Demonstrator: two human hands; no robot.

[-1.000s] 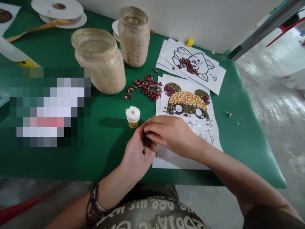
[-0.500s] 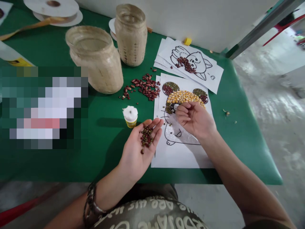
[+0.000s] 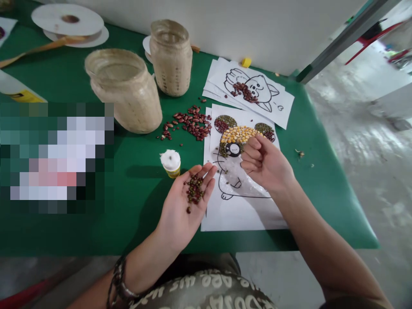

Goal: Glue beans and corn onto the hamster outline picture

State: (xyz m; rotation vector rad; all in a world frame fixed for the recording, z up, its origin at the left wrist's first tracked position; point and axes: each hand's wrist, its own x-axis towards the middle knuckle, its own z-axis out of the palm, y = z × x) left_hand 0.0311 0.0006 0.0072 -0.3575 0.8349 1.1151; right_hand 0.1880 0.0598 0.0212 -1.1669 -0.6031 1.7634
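My left hand (image 3: 177, 214) is palm up, lightly cupped, and holds a small heap of green and dark-red beans (image 3: 195, 189). Over the drawing paper (image 3: 222, 216), my right hand (image 3: 265, 165) has its fingers curled closed; whatever they may hold is hidden. The paper bears an outlined animal with rounded ears filled with green and red beans. Yellow corn kernels (image 3: 240, 134) cover the top of its head. A round black-and-white eye piece (image 3: 234, 149) lies beside my right fingers. Below it, the body outline has a shiny wet-looking film and a few scattered green beans.
A small tub with white contents (image 3: 170, 159) stands left of the paper. Loose red kidney beans (image 3: 195, 124) lie behind it. Two twine-wrapped jars (image 3: 128, 98) stand farther back, near a ribbon spool (image 3: 67, 19). More drawings (image 3: 270, 98) lie at the back right.
The view has tilted, so the table items sit slightly lower and farther left. My right hand has drawn back a little from the eye piece, which shows more fully. The left hand keeps its beans.
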